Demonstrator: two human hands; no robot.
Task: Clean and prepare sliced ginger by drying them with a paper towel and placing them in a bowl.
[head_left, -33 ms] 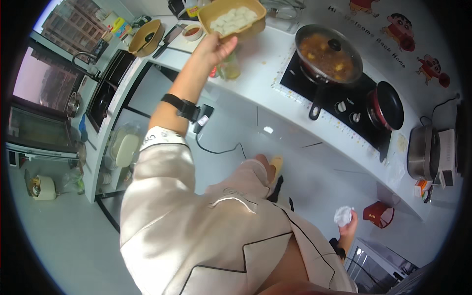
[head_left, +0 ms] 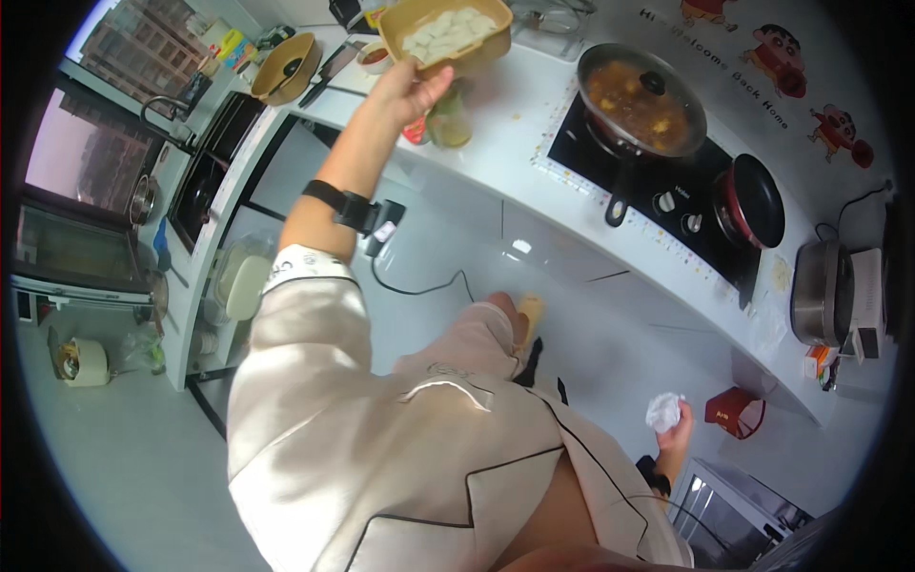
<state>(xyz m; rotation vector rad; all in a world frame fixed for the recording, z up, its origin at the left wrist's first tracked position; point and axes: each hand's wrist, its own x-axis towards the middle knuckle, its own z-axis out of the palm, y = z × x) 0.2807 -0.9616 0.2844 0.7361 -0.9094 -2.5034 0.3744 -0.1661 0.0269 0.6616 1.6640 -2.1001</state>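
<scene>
My left hand (head_left: 410, 93) reaches up to the near edge of a tan rectangular tub (head_left: 381, 29) and grips it, thumb apart, some fingers hidden. Pale white pieces, perhaps sliced food, (head_left: 456, 34) lie inside the tub. Just beside this hand, on the counter's front edge, stands a greenish see-through jar (head_left: 449, 125). Low on the right, my right hand (head_left: 678, 434) is closed around a crumpled white wad (head_left: 663, 413), paper or thin plastic. A lidded pan (head_left: 639, 100) with reddish-brown food sits on the black cooktop (head_left: 648, 205).
A smaller red pan (head_left: 751, 200) stands on the cooktop's right side. Left of the tub are a small bowl of red sauce (head_left: 374, 58), a knife (head_left: 329, 73) and a tan basin (head_left: 286, 69). Further left is the sink (head_left: 214, 157). A dark red bin (head_left: 735, 413) stands under the counter.
My left hand and the tub sit slightly further left and up in the picture, with the whole view shifting a little. Both hands keep the same hold.
</scene>
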